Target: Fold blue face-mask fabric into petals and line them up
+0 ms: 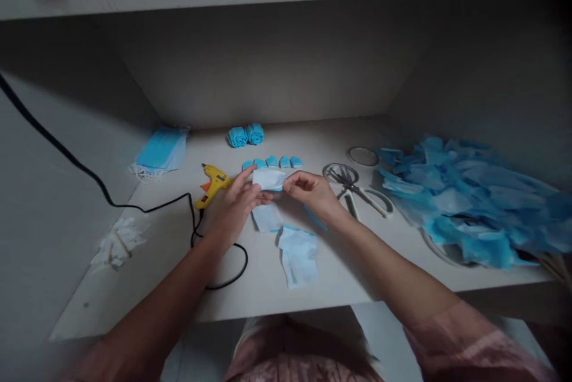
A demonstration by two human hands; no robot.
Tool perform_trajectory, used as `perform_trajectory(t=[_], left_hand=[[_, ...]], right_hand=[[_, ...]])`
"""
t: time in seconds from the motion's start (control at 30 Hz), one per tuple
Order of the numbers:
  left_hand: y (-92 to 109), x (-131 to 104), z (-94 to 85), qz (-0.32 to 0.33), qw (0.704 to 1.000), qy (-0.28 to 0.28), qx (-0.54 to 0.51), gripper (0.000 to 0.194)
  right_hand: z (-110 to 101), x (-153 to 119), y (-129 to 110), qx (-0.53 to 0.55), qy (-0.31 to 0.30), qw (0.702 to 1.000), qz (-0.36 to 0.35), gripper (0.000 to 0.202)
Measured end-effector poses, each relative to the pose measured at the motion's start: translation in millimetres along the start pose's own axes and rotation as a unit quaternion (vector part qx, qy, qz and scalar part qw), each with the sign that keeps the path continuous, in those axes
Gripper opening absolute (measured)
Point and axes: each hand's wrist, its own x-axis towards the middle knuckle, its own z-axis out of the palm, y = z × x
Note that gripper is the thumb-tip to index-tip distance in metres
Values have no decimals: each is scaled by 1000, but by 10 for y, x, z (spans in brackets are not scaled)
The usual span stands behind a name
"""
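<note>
Between both hands, above the table, is a small pale blue-white piece of face mask fabric (268,178). My left hand (243,194) grips its left end, thumb and fingers around it. At the right end my right hand (308,188) pinches the edge between thumb and fingertips. Below my hands a flat fabric piece (267,218) lies on the table, and a creased one (299,255) lies nearer the front. Just beyond my hands, several small folded blue petals (272,161) form a row. A yellow glue gun (213,185) rests left of my left hand.
At the back stand rolled blue fabric roses (246,135). Face masks (161,149) are stacked at back left, white scraps (118,245) at left. Scissors (357,188) lie by metal rings (363,156); a large heap of blue fabric (473,197) fills the right. A black cord (80,164) crosses the left.
</note>
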Motion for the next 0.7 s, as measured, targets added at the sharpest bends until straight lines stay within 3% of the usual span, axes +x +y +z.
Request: perform_trajectory(t=[0.13,0.5,0.6,0.7], left_hand=[[-9,-19,2,16,998,12,59,75],[-10,16,-29,39,995,59,75,64],[-1,9,-22,41,994,46,90,65],[9,-13,4,38,993,20,114,62]], right_hand=[[5,-9,-1,3,4,1000,4,18],[8,-1,40,29,-18,999,19,24],[-28,6,22,56,-16,998,23,39],[-25,-9,7,63,-62,996,27,56]])
